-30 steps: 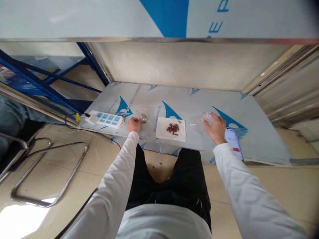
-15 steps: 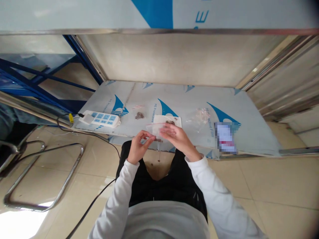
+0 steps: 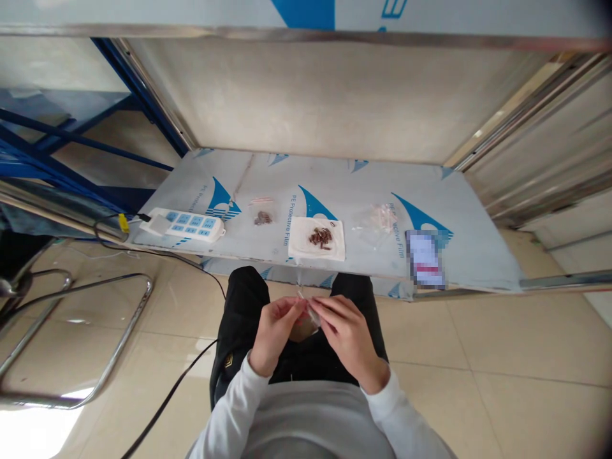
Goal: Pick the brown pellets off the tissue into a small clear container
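I log the left hand [image 3: 274, 328] and right hand [image 3: 350, 335] nearly closed, fingertips pinching a small clear bag [image 3: 313, 315] between them above the lap, long axis unclear, the white tray [image 3: 297, 243] of brown pieces [image 3: 319, 238] straight ahead on the counter [image 3: 329, 172].

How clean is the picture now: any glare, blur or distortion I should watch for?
Head view: glare whites out the floor at lower left; head view: pixelation masks the phone; head view: the clear plastic bag between the fingers looks soft, its contents hard to tell; head view: small brown pieces run together; head view: dark shading in the right-hand corners.
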`<state>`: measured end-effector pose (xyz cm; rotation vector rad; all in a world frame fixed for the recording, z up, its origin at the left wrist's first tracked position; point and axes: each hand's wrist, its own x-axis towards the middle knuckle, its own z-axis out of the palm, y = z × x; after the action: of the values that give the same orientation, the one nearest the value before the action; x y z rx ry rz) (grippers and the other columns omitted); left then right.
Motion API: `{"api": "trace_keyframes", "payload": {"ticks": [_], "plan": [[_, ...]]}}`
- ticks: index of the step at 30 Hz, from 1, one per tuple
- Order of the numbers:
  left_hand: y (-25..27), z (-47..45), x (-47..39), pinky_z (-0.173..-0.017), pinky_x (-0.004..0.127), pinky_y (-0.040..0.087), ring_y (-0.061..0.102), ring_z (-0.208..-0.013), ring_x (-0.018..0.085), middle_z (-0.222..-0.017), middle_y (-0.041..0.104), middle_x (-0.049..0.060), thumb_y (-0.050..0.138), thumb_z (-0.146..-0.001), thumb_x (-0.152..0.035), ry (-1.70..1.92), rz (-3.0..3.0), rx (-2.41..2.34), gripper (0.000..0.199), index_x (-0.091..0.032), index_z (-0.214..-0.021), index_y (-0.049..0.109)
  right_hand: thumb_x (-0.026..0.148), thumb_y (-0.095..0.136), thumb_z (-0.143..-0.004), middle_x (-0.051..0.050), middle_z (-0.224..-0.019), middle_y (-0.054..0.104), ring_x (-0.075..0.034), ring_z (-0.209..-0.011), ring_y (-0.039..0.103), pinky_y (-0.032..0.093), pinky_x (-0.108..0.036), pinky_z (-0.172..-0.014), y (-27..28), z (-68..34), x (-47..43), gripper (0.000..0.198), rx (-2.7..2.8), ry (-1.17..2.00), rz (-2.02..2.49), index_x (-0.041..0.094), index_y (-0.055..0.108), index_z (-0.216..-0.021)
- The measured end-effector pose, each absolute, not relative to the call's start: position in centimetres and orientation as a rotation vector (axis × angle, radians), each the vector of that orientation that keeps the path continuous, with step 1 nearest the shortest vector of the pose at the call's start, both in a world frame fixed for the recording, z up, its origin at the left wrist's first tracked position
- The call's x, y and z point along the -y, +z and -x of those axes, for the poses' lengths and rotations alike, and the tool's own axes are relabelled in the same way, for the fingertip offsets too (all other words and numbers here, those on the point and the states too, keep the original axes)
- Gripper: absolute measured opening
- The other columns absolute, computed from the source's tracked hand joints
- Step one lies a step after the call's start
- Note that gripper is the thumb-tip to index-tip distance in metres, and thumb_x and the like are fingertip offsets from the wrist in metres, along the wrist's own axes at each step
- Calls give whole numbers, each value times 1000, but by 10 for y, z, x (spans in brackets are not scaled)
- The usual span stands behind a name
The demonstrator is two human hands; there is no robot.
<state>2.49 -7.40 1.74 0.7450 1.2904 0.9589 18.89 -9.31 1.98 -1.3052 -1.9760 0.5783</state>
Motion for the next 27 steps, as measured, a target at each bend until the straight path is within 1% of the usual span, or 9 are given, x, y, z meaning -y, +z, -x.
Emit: {"api": "trace_keyframes", "payload": {"ticks": [4, 7, 8, 13, 16, 19, 22, 25, 27], "plan": [[11, -25, 80, -54, 22, 47, 59, -54, 11, -62, 70, 3, 80, -65, -46, 912, -691, -1263, 32, -15, -69, 74, 30, 71, -81, -9, -110, 69, -24, -98, 65, 56, -37, -87, 27, -183, 104, 36, 1805, 867, 1320, 23, 68, -115], [10, -27, 82, -51, 22, 46, 58, -52, 11, -59, 69, 3, 81, -64, -45, 899, -714, -1220, 31, -15, -65, 71, 33, 67, -85, -5, -87, 69, -18, -78, 65, 55, -28, -71, 26, -176, 107, 16, 1633, 992, 1377, 22, 71, -94], [10, -27, 82, -51, 22, 46, 59, -52, 12, -59, 69, 3, 82, -64, -46, 892, -720, -1211, 32, -15, -65, 71, 34, 65, -87, -4, -82, 68, -17, -72, 64, 53, -27, -67, 24, -175, 107, 14, 1593, 1032, 1382, 21, 72, -88], [8, -26, 83, -50, 22, 46, 59, -52, 12, -58, 67, 4, 80, -65, -51, 826, -775, -1167, 39, -14, -66, 69, 42, 52, -94, -2, -65, 64, -14, -60, 58, 44, -23, -54, 14, -182, 102, 41, 1455, 1424, 1323, 17, 68, -67], [5, -27, 87, -53, 23, 46, 60, -54, 14, -60, 67, 4, 76, -69, -53, 798, -863, -1153, 40, -14, -67, 68, 44, 49, -95, -2, -57, 62, -14, -54, 58, 43, -23, -51, 12, -185, 103, 46, 1481, 1422, 1395, 17, 63, -60], [2, -31, 92, -53, 24, 45, 60, -55, 15, -61, 67, 4, 71, -74, -51, 777, -1007, -1335, 36, -16, -68, 69, 37, 48, -95, -5, -59, 65, -16, -53, 61, 44, -25, -52, 9, -184, 103, 41, 1652, 996, 1607, 18, 64, -64], [2, -36, 95, -54, 26, 45, 60, -55, 16, -59, 67, 5, 67, -77, -50, 747, -1070, -1476, 34, -17, -65, 66, 29, 44, -97, -9, -67, 71, -20, -56, 67, 46, -28, -56, 7, -183, 100, 33, 1768, 640, 1710, 18, 68, -77], [6, -40, 93, -54, 26, 45, 59, -54, 17, -57, 65, 4, 65, -77, -45, 753, -1038, -1505, 31, -18, -61, 62, 26, 42, -98, -8, -73, 73, -21, -60, 69, 49, -28, -57, 9, -185, 98, 25, 1817, 617, 1643, 19, 67, -99], [11, -42, 91, -52, 25, 43, 58, -53, 16, -55, 63, 2, 64, -77, -41, 774, -1029, -1536, 27, -19, -60, 61, 23, 42, -98, -5, -75, 72, -19, -62, 69, 50, -27, -58, 15, -188, 97, 23, 1872, 696, 1558, 22, 63, -107]]}}
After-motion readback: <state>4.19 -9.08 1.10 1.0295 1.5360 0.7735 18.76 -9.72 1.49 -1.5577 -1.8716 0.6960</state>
